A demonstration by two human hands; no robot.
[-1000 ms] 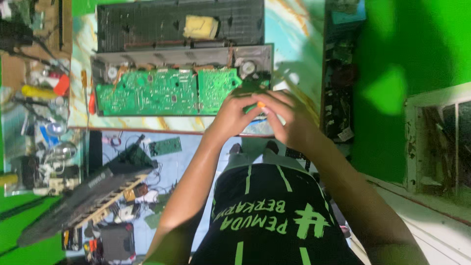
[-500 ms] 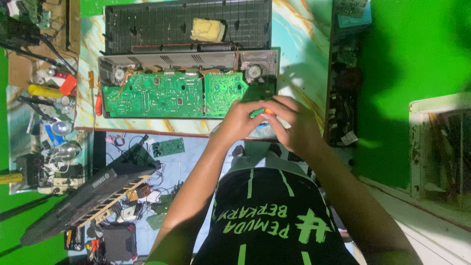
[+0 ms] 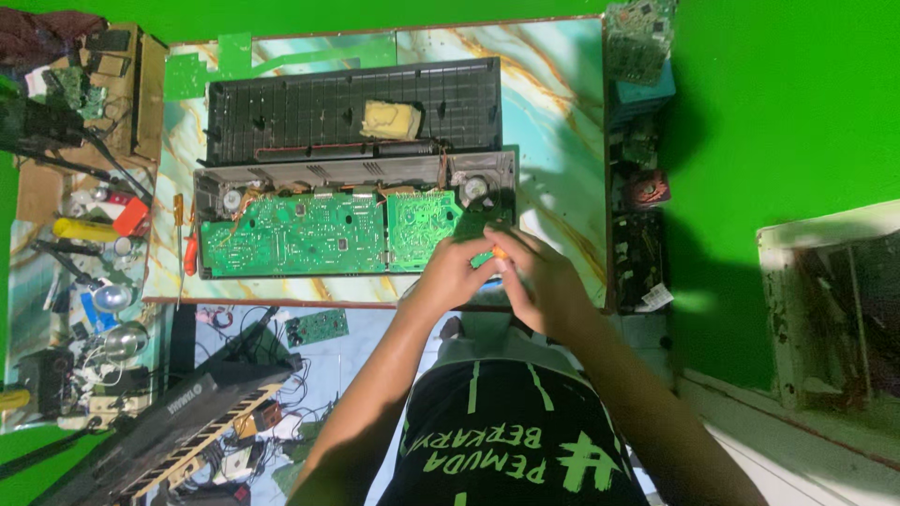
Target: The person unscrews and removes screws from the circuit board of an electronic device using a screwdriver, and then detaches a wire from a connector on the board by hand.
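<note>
While the person is looking straight down at the table (image 3: 562,112), two hands are meeting at its near edge, just right of the middle. One opened keyboard case (image 3: 356,211) is lying across the table, and inside it two green circuit boards are sitting side by side: a long board (image 3: 291,234) on the left and a shorter board (image 3: 422,225) on the right. Two round speakers are showing in the case, one at the left end (image 3: 230,200) and one at the right end (image 3: 475,189). One black back cover (image 3: 281,108) is lying on the far side of the case, with one yellow sponge (image 3: 389,119) resting on it. One orange-handled screwdriver (image 3: 178,234) is lying at the left edge of the table. The left hand (image 3: 450,276) is curling partly closed, its fingertips pinching a small green piece (image 3: 483,258). The right hand (image 3: 544,281) is curling the same way, its fingertips touching that piece from the right, where a small orange tip (image 3: 500,251) is showing. The green piece is tiny and mostly hidden by fingers; what it is cannot be told. It is sitting just near of the shorter board's right end, over the case's near right corner.
</note>
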